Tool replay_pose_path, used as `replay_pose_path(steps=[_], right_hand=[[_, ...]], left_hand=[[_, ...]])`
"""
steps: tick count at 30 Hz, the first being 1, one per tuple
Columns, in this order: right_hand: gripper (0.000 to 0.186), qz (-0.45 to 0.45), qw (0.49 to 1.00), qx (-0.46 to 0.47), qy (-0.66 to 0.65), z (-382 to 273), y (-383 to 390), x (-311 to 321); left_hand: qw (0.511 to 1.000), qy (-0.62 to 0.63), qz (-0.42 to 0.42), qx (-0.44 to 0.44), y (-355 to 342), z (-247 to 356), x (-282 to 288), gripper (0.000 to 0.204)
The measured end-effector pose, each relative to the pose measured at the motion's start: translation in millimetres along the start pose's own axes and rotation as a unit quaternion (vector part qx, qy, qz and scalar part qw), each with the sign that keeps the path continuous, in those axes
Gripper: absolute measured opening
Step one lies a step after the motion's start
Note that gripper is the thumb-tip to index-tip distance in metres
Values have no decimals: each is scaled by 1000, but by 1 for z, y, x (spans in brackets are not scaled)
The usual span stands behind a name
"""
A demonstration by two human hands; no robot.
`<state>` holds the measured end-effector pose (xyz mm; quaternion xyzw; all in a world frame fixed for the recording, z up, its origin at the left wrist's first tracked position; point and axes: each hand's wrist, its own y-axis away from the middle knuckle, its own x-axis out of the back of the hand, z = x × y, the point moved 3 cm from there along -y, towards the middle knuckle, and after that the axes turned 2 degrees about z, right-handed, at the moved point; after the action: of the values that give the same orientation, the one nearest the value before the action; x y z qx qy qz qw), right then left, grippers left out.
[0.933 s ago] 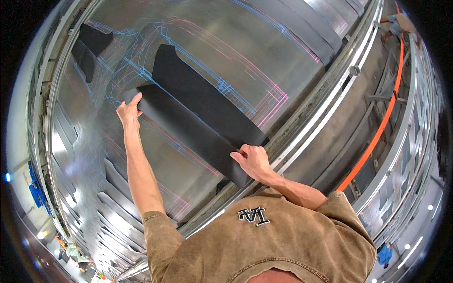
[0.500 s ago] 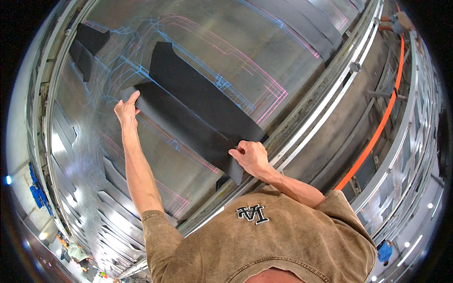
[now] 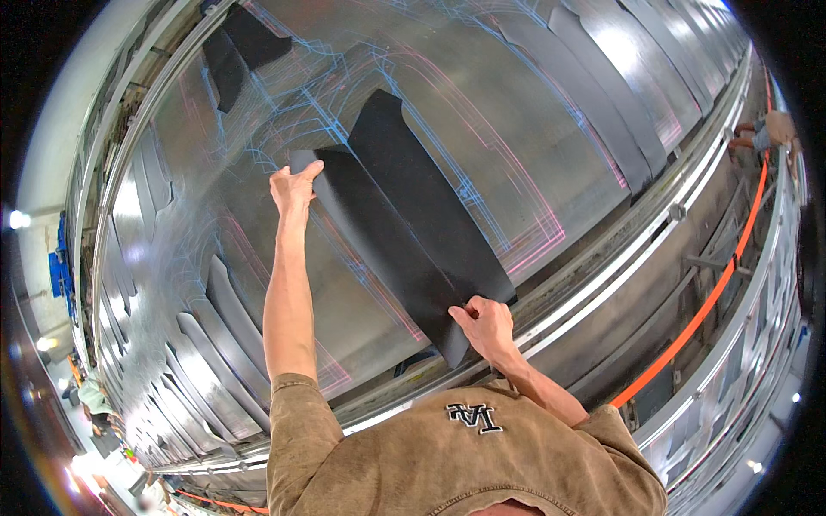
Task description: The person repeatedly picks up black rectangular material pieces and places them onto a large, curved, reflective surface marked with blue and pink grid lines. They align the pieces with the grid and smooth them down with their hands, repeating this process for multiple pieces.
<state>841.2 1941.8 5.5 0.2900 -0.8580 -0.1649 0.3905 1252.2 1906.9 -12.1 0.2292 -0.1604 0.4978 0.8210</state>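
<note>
A long, smooth black strip (image 3: pixel 374 249), slightly curled, is held over the dull metal tabletop (image 3: pixel 525 112) at centre, pinched at its 10 o'clock corner by the left hand (image 3: pixel 294 186) and clamped near its 5 o'clock end between the right hand's (image 3: pixel 488 325) thumb and bent fingers. A matte, angular-ended black panel (image 3: pixel 434 202) is seen alongside toward 1 o'clock; curved, glossy grey strips (image 3: pixel 211 361) are spread toward 8 o'clock.

A long grey metallic-looking table (image 3: pixel 551 155) with blue and pink lines (image 3: pixel 467 191) bears a large black angular sheet (image 3: pixel 430 198) at centre, small black sheets (image 3: pixel 258 41) upper left, long grey strips (image 3: pixel 602 95) upper right.
</note>
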Motion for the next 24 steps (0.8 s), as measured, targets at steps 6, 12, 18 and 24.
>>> replay_pose_path(steps=[6, 12, 18, 24], right_hand=[[36, -14, 1000, -6, 2, 2, 0, -1], [35, 4, 1000, 14, 8, 2, 0, 1], [35, -9, 1000, 13, 4, 4, -1, -1], [37, -7, 1000, 11, 3, 5, 0, 1]], left_hand=[[989, -137, 17, -46, -2, 0, 4, 45], [838, -311, 114, -434, 69, 42, -16, 53], [735, -408, -196, -505, 117, -19, -42, 72], [765, -420, -163, -460, 76, -4, -48, 80]])
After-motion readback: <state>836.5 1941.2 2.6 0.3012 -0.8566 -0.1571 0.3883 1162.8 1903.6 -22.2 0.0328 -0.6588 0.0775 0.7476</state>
